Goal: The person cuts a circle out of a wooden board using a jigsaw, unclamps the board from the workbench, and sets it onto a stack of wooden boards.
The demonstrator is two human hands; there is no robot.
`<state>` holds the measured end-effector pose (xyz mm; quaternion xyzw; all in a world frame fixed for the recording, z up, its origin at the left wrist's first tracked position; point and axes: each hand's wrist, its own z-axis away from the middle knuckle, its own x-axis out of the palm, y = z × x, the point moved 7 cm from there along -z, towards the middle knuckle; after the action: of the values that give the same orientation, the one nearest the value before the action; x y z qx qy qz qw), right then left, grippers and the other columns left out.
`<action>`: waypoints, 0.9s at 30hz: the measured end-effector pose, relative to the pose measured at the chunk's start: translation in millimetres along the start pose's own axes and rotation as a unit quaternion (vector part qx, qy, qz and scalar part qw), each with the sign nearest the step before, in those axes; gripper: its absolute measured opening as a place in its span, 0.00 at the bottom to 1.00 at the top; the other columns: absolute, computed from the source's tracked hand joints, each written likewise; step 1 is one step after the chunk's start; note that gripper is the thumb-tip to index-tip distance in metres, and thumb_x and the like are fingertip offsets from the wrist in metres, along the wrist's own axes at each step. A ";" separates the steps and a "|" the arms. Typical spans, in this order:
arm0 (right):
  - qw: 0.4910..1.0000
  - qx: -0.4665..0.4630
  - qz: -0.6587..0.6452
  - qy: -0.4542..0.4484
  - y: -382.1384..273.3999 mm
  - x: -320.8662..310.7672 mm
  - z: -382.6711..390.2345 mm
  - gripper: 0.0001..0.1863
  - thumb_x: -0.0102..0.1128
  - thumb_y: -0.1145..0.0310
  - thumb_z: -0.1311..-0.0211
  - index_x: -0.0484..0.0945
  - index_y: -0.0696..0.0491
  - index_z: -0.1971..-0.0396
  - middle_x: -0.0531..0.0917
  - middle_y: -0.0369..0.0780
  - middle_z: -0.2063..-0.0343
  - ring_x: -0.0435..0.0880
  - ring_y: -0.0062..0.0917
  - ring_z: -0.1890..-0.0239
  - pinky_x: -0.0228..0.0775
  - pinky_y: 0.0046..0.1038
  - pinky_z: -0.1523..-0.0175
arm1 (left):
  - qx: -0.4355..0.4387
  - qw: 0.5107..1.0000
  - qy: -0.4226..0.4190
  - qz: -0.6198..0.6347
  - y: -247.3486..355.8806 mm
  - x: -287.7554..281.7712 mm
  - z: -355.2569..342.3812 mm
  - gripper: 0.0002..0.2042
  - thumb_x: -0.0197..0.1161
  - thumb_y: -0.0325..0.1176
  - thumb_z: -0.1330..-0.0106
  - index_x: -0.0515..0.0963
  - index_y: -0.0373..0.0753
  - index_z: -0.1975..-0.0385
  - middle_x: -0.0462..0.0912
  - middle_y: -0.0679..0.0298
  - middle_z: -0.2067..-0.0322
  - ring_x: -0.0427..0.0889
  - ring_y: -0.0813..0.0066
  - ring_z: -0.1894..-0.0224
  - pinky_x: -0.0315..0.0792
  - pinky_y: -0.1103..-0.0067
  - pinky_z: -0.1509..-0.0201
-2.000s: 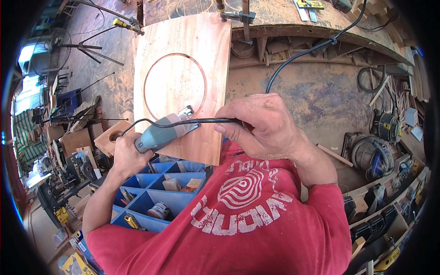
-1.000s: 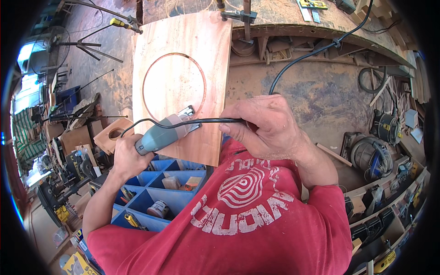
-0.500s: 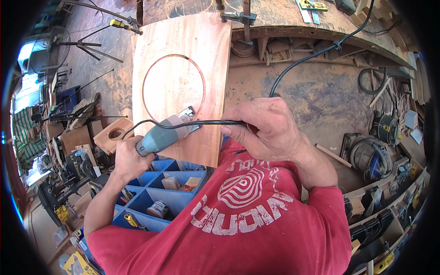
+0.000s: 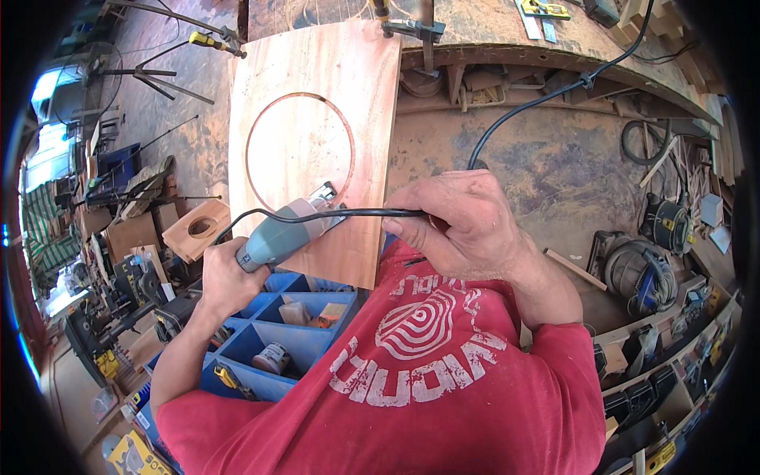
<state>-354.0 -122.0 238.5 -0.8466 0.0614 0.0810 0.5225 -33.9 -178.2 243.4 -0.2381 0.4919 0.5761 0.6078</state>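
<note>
My left hand [image 4: 233, 281] is closed round the rear of a teal-and-silver power tool [image 4: 277, 237], likely a jigsaw, whose metal foot rests on a pale wooden board [image 4: 360, 103] just beside the lower right of a circular groove cut in it. My right hand [image 4: 455, 226] is closed on the black power cord [image 4: 356, 212], which crosses over the tool from near my left hand and rises to the upper right. Two clamps, one with a yellow handle [image 4: 207, 39], the other dark [image 4: 419, 30], stand at the board's far end.
A workbench [image 4: 491, 32] runs across the top. Below left are a blue divided tray [image 4: 281, 380] and a wooden piece [image 4: 178, 237] with a round hole. Machinery crowds the left; a round machine [image 4: 637, 281], hoses and timber offcuts lie at the right.
Both hands have shifted very slightly downward in the picture, and the cord's upper run has moved a little to the right. Both grips look the same as before.
</note>
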 end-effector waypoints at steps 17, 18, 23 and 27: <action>0.999 0.020 -0.021 -0.027 9.1 -10.3 -9.8 0.08 0.74 0.73 0.40 0.85 0.56 0.62 0.87 0.46 0.74 0.89 0.41 0.72 0.79 0.36 0.68 | -0.058 0.998 0.006 0.014 3.6 6.8 5.1 0.12 0.71 0.31 0.49 0.85 0.28 0.70 0.84 0.42 0.77 0.88 0.44 0.70 0.82 0.65 0.61; 0.999 0.021 -0.020 -0.030 9.3 -10.7 -10.2 0.08 0.74 0.73 0.40 0.85 0.55 0.62 0.87 0.46 0.74 0.89 0.41 0.72 0.79 0.36 0.68 | -0.061 0.998 0.002 0.017 3.5 7.6 5.1 0.12 0.71 0.31 0.49 0.85 0.28 0.70 0.84 0.42 0.77 0.88 0.44 0.70 0.82 0.64 0.61; 1.000 -0.001 -0.023 -0.015 15.9 -13.2 -10.6 0.09 0.76 0.73 0.42 0.88 0.57 0.63 0.84 0.41 0.78 0.83 0.32 0.79 0.73 0.32 0.71 | -0.076 0.997 0.002 0.019 4.6 9.6 6.3 0.12 0.71 0.31 0.49 0.84 0.28 0.70 0.84 0.41 0.76 0.88 0.44 0.70 0.81 0.64 0.61; 1.000 -0.004 -0.028 -0.012 18.0 -15.3 -10.2 0.08 0.76 0.73 0.42 0.87 0.57 0.63 0.85 0.41 0.78 0.85 0.33 0.78 0.75 0.32 0.70 | -0.092 0.995 0.010 0.032 6.5 10.8 7.9 0.12 0.71 0.31 0.49 0.84 0.27 0.69 0.84 0.41 0.76 0.88 0.43 0.70 0.81 0.64 0.61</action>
<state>-371.6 -138.9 230.3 -0.8488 0.0314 0.0767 0.5222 -39.0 -164.9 239.0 -0.2831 0.4501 0.6361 0.5592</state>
